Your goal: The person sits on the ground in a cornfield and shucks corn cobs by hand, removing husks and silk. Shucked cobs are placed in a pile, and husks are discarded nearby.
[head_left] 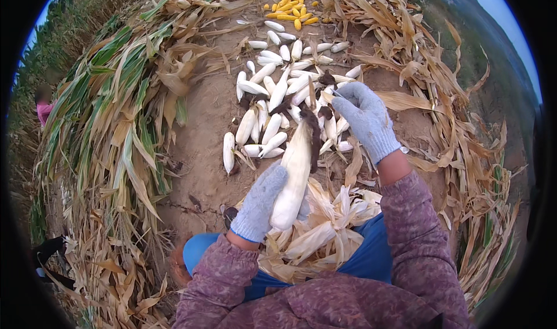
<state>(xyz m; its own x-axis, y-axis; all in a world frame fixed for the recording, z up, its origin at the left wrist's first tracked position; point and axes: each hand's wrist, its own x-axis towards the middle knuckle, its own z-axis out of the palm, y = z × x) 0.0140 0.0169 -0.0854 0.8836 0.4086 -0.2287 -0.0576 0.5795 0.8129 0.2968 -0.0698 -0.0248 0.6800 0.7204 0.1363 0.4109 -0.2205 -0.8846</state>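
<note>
And here, just below the centre of the frame, is the ear of corn (pixel 295 178), long, tapering, cream-white and smooth, standing at a tilt with its tip toward the top. A tuft of dark brown silk (pixel 314 137), matted and stringy, hangs from that tip down its right side. The left hand (pixel 263 202) has it, wrapped around the lower part, the glove a pale grey knit, fuzzy, with a ribbed cuff. Up and to the right, the right hand (pixel 364 120) is well apart from the left, thumb and fingers curled near a dry, papery strip above the ear's tip; whether they pinch anything, I can't tell.

Down in the lap, lower centre, there's a crumpled pile of husks (pixel 316 236), thin, creased and straw-coloured, spilling between blue trousers (pixel 371 250) of plain cloth. Mottled purple sleeves (pixel 217 277) come in from the lower edge.

Look up the middle: a loose scatter of white ears (pixel 279 94), plump and blunt-ended, some with dark silk, lies on bare brown soil (pixel 200 132). Beyond them, top centre, a small cluster of yellow ears (pixel 286 17) shows bright. Long leafy stalks (pixel 125 102), green streaked with tan, bank up the left side; brittle, curling dry leaves (pixel 426 68) line the right. Far left, small and blurred, a person in pink (pixel 44 111).
</note>
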